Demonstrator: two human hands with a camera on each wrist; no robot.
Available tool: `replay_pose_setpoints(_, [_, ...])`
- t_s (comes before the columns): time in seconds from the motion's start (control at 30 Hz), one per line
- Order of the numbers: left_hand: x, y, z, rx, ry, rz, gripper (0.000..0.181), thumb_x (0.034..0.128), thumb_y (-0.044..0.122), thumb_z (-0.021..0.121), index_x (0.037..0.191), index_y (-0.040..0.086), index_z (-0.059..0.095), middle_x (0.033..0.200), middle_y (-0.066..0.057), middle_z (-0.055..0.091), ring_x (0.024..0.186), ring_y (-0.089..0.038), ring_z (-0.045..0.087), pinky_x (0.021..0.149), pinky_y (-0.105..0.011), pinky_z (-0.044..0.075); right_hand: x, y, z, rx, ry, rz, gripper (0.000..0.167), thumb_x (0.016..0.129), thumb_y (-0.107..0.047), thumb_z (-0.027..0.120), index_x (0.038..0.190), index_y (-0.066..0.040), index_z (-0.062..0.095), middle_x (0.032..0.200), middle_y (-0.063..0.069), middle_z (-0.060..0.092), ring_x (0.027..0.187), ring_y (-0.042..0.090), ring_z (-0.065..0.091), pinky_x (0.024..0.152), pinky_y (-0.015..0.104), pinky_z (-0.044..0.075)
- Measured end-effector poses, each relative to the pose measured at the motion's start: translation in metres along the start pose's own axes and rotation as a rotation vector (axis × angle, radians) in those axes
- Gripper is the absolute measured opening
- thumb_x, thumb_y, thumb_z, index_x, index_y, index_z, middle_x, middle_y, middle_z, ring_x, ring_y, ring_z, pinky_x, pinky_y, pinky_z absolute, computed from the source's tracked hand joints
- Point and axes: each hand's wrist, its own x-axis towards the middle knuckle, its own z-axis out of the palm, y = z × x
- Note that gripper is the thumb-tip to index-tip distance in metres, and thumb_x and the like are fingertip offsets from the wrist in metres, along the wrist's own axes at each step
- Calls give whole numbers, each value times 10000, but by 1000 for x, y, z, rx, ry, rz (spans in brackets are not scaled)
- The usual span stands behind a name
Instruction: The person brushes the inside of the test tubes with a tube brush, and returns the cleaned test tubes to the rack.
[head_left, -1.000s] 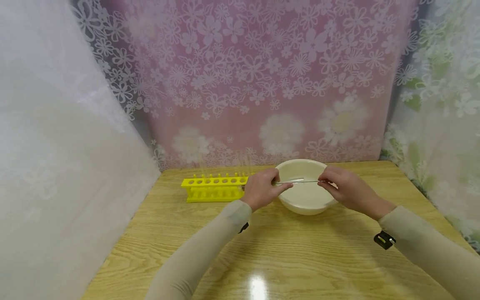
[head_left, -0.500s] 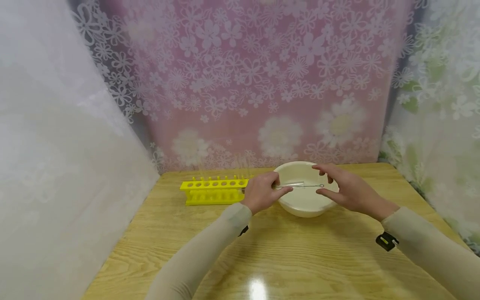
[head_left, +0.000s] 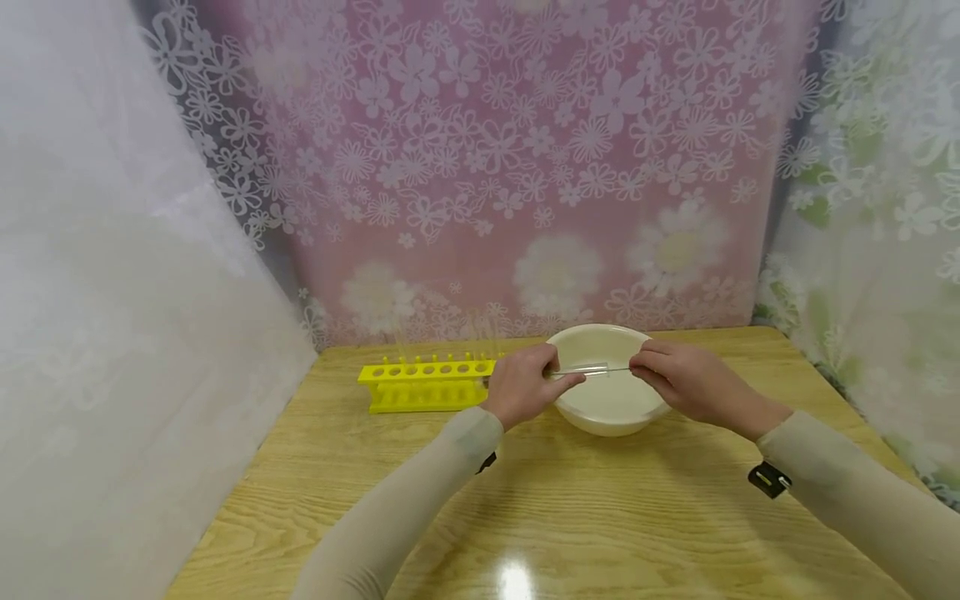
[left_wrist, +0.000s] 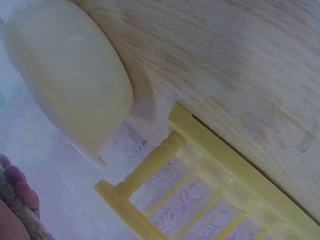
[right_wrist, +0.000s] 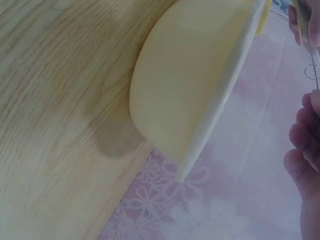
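Observation:
My left hand [head_left: 522, 385] grips a clear glass test tube [head_left: 597, 368], held level over the cream bowl [head_left: 611, 410] with its mouth toward the right. Inside the tube is a test tube brush, whose bristles [left_wrist: 21, 210] show beside the left fingers in the left wrist view. Its thin wire handle [head_left: 619, 368] sticks out of the mouth. With thumb and fingertips my right hand [head_left: 690, 382] pinches the wire's outer end, hiding the loop in the head view. In the right wrist view the right fingers [right_wrist: 300, 135] are curled at the wire.
A yellow test tube rack [head_left: 427, 371] stands left of the bowl, partly behind the left hand. Several clear tubes [head_left: 483, 337] rise behind its top. A pink flowered curtain [head_left: 525, 167] hangs behind the wooden table [head_left: 585, 517], with pale curtains at both sides.
My right hand let go of the brush's wire, its fingers spreading around the loop, and now pinches it again. The left hand keeps its grip on the test tube, almost unmoved.

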Motion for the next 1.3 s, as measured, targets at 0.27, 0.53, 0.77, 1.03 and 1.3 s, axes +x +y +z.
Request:
replay_pose_setpoints(0.27, [1, -1, -4, -9, -21, 7, 454, 890, 685, 607, 795, 253, 511, 646, 91, 477, 515, -69, 418, 478, -228, 312, 1, 2, 0, -15, -12, -20, 101, 984, -94, 643, 1032, -67, 727, 927, 10, 646, 743, 115, 624, 611, 298, 518])
replay_pose_setpoints(0.53, [1, -4, -1, -7, -8, 5, 462, 884, 695, 604, 774, 259, 498, 636, 102, 470, 508, -59, 412, 468, -219, 305, -1, 2, -1, 13, -19, 49, 265, 795, 69, 771, 1008, -83, 733, 923, 5, 655, 752, 117, 648, 609, 283, 529])
replay_pose_setpoints(0.77, [-2, -7, 0, -33, -17, 8, 446, 897, 687, 589, 771, 267, 509, 648, 122, 493, 525, -49, 434, 474, -216, 331, -4, 5, -5, 35, -7, 81, 254, 798, 75, 770, 1008, -64, 738, 958, 38, 685, 781, 162, 679, 614, 309, 546])
replay_pose_setpoints(1.03, [-6, -18, 1, -56, 6, 4, 439, 902, 683, 585, 776, 269, 506, 653, 132, 504, 504, -47, 441, 473, -220, 341, -17, 17, -9, 43, -29, 123, 246, 841, 67, 733, 1056, -53, 733, 989, 39, 687, 802, 177, 680, 652, 337, 550])
replay_pose_setpoints(1.3, [-9, -25, 0, -63, 18, 6, 430, 902, 659, 611, 777, 258, 522, 645, 122, 508, 491, -51, 429, 453, -223, 315, -25, 25, -15, 39, -31, 140, 282, 817, 97, 738, 1066, -36, 731, 1015, 39, 694, 831, 197, 685, 669, 329, 552])
